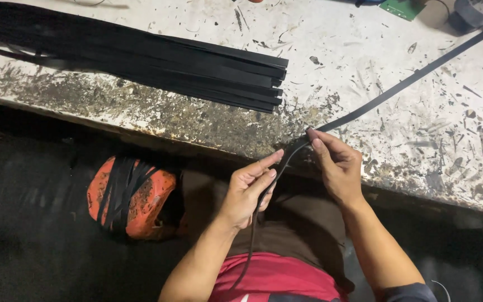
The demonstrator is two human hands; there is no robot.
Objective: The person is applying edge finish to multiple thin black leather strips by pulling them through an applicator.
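black strap (398, 86) pinched between raised left hand (248, 191) and right hand (339, 168)

Worn white workbench (364, 50), scratched and stained dark along the front edge. Bundle of black strips (157, 61) lying flat at upper left. Green board (402, 8) at the far edge. Below, dim dark floor (23, 223) with an orange object (157, 198) wrapped in black strips.

Bright overhead light on bench (364, 67); below dim, slightly blurry.
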